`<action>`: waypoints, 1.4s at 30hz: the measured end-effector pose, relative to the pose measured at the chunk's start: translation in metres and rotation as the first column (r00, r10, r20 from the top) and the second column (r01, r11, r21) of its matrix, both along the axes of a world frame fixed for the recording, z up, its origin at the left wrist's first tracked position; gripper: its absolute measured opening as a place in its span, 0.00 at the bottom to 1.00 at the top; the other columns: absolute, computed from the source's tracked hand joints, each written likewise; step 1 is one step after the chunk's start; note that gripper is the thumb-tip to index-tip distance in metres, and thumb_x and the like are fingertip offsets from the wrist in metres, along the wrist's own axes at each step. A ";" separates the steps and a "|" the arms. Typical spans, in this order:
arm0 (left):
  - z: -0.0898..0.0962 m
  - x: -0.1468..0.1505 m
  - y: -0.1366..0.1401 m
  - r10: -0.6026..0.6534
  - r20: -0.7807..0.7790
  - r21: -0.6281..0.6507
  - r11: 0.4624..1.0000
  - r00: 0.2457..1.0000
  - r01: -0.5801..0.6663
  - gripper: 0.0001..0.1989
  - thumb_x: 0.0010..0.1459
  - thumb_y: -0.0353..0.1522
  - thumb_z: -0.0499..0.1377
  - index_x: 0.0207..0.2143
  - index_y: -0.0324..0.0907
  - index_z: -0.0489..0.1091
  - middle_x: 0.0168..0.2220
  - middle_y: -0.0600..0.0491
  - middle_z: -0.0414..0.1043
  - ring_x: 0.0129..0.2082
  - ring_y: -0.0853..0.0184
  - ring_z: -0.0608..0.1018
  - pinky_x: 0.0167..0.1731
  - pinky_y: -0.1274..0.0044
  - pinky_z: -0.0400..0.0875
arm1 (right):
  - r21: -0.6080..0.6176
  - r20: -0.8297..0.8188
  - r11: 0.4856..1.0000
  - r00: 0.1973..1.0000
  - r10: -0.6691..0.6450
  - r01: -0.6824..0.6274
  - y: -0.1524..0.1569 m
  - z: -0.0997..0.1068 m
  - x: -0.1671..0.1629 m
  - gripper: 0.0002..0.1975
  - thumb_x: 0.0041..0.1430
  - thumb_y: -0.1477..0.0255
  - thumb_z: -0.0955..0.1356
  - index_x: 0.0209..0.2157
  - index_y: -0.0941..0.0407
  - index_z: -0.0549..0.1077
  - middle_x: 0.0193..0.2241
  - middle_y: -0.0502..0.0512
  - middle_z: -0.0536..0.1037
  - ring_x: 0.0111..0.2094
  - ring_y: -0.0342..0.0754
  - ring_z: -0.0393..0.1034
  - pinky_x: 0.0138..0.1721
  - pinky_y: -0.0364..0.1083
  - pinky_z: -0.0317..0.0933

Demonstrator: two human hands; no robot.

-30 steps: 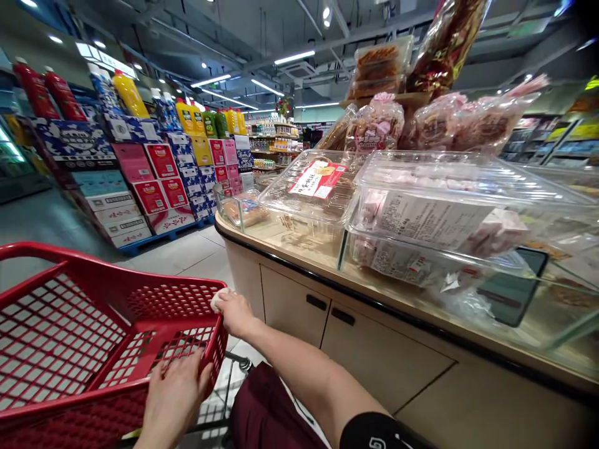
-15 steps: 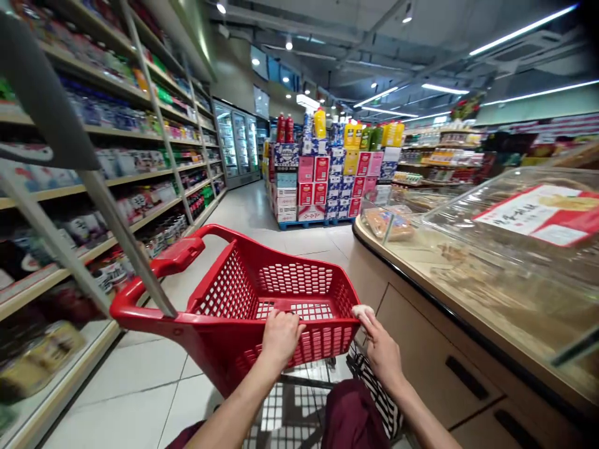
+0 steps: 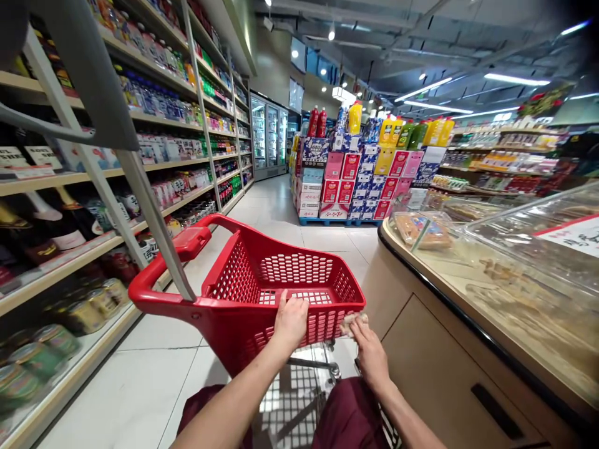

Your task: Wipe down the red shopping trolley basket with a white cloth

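A red plastic shopping cart (image 3: pixel 224 318) stands sideways in front of me, its upper basket bare inside. My left hand (image 3: pixel 291 319) is closed over the basket's near rim, thumb pointing up. At the basket's right near corner, my right hand (image 3: pixel 369 349) presses a crumpled pale cloth (image 3: pixel 353 323) against the outer red wall, just below the rim. Most of the cloth lies under its fingers. Below the basket, a metal lower frame (image 3: pixel 311 363) shows between my knees.
Drink shelves (image 3: pixel 159 162) line the left side. A counter with clear food bins (image 3: pixel 515 274) stands close on the right. Stacked cartons topped with bottles (image 3: pixel 355 181) rise ahead, and glass-door fridges (image 3: pixel 269 134) are behind. A grey-handled metal bar (image 3: pixel 154 218) crosses the left.
My right hand and the cloth have gone from the corner of the rim down onto the outer wall. My left hand stays on the rim. The view has turned somewhat left.
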State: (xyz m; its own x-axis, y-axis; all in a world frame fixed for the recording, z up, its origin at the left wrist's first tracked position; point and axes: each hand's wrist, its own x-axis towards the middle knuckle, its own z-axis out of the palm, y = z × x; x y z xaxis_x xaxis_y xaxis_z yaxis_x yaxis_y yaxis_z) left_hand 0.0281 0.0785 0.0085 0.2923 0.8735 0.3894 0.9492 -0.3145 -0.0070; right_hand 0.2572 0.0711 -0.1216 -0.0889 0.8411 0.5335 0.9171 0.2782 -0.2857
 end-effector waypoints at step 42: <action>0.005 -0.072 -0.071 0.143 -0.045 0.072 0.988 0.989 -0.140 0.31 0.50 0.30 0.49 0.58 0.34 0.48 0.60 0.44 0.49 0.61 0.60 0.47 0.58 0.60 0.39 | 0.023 0.129 0.985 0.978 0.164 -0.169 0.015 0.090 -0.113 0.31 0.44 0.88 0.54 0.49 0.55 0.67 0.53 0.54 0.64 0.56 0.48 0.54 0.54 0.52 0.46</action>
